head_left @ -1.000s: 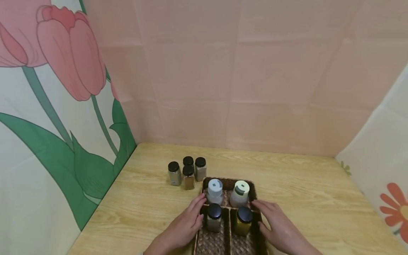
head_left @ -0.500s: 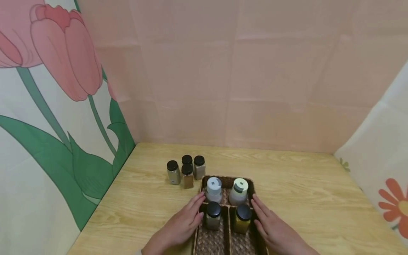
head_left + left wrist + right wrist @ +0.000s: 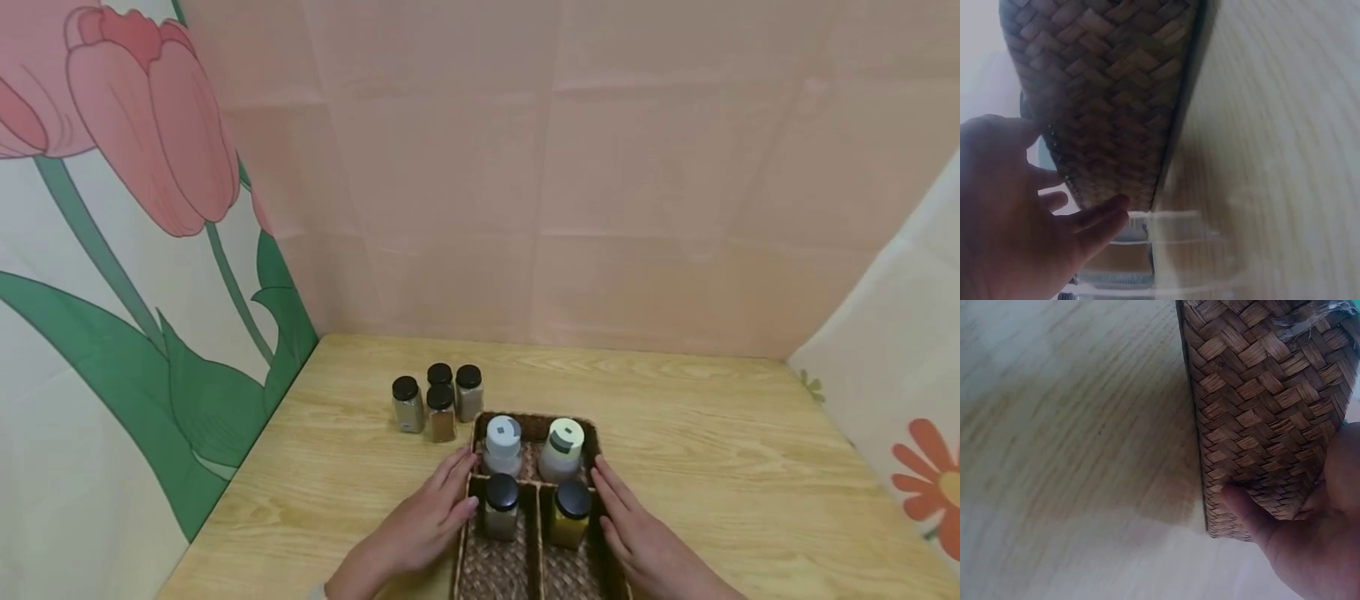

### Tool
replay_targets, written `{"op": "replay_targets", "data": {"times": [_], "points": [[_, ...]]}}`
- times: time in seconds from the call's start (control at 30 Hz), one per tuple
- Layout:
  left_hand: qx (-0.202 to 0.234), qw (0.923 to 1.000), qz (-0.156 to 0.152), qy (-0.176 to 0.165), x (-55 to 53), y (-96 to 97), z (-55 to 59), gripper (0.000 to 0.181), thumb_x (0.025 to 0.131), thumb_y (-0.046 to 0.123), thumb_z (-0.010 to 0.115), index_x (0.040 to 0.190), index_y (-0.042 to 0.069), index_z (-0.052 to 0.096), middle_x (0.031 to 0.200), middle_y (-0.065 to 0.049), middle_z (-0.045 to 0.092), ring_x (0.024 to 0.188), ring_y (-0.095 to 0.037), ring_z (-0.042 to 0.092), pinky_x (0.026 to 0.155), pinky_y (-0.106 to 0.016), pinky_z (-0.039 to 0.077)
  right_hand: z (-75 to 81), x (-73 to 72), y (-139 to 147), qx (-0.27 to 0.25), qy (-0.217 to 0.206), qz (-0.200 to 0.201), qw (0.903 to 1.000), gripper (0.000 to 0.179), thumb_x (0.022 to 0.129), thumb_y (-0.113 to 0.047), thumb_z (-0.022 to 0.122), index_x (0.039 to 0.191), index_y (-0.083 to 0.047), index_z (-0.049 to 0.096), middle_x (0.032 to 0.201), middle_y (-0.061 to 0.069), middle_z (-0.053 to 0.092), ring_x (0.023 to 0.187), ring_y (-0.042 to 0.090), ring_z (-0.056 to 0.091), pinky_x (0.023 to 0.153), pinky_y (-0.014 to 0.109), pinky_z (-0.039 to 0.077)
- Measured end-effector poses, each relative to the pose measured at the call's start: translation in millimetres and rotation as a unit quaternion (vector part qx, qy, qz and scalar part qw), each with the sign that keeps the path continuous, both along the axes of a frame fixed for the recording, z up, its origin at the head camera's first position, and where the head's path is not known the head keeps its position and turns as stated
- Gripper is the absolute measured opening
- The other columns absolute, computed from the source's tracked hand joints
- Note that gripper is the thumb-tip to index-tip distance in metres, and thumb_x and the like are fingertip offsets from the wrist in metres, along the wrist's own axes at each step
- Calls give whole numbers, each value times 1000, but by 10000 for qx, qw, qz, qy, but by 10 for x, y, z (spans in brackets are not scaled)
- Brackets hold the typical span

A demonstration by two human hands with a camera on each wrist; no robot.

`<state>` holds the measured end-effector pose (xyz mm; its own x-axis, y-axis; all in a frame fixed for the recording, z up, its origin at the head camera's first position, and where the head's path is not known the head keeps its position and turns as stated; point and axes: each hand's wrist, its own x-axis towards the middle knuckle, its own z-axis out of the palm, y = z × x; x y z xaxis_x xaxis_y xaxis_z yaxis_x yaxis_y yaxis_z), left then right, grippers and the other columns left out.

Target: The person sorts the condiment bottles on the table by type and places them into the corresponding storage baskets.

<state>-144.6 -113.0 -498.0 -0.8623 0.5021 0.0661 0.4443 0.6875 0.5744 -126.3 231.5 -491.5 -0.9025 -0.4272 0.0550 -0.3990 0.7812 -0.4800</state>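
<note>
Bottom centre: left hand (image 3: 423, 527), fingers spread; right hand (image 3: 641, 533), thumb apart from straight fingers; both touching woven basket (image 3: 498, 573)

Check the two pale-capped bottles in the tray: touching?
Apart. The head view shows a strip of woven tray floor between the left bottle and the right bottle.

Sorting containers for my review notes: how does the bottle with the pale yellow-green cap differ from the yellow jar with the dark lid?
The bottle has a pale yellow-green cap; the jar has a dark lid. The bottle's body looks whitish, the jar's yellow. The bottle stands in the tray's far compartment, the jar in the near right one. Both are upright and topped.
</note>
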Motion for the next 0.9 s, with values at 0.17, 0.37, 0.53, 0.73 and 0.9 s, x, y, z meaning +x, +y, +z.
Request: {"op": "replay_targets", "data": {"times": [0.17, 0.37, 0.53, 0.73, 0.9], "points": [[66, 9996, 244, 81, -60, -96, 50, 61, 110, 45, 34, 163, 17, 21, 168, -3, 20, 149, -28, 32, 116, -51, 36, -7, -3, -30, -100, -35, -126, 9999, 58, 108, -18, 49, 158, 1, 28, 168, 14, 16, 147, 26, 29, 108, 48, 45], [370, 9966, 690, 244, -139, -267, 105, 61, 109, 49, 33, 160, 14, 31, 156, -12, 44, 126, -26, 59, 102, -52, 50, -22, -4, -56, -380, -162, -239, 9989, 55, 107, -14, 49, 157, 1, 31, 168, 13, 16, 147, 31, 24, 112, 50, 38], [723, 9866, 1332, 596, -222, -395, 155, 52, 109, 41, 43, 153, 12, 44, 145, -8, 55, 112, -19, 64, 84, -42, 57, -56, 12, -45, -406, 194, -219, 9987, 52, 107, -14, 50, 154, 1, 37, 167, 13, 22, 144, 31, 29, 110, 42, 41], [1097, 9733, 1787, 939, -344, -527, 191, 42, 106, 23, 54, 146, 9, 52, 137, -9, 61, 107, -19, 64, 83, -41, 57, -46, 14, -32, -495, 90, -214, 9985, 51, 107, -13, 49, 154, 1, 37, 167, 13, 20, 146, 29, 26, 111, 43, 36], [1096, 9699, 1980, 903, -421, -601, 197, 41, 106, 21, 55, 145, 8, 53, 135, -7, 62, 108, -20, 64, 85, -41, 57, -30, 6, -26, -528, -242, -234, 9980, 51, 108, -15, 47, 156, 0, 35, 168, 13, 17, 147, 30, 22, 113, 49, 40]]}}
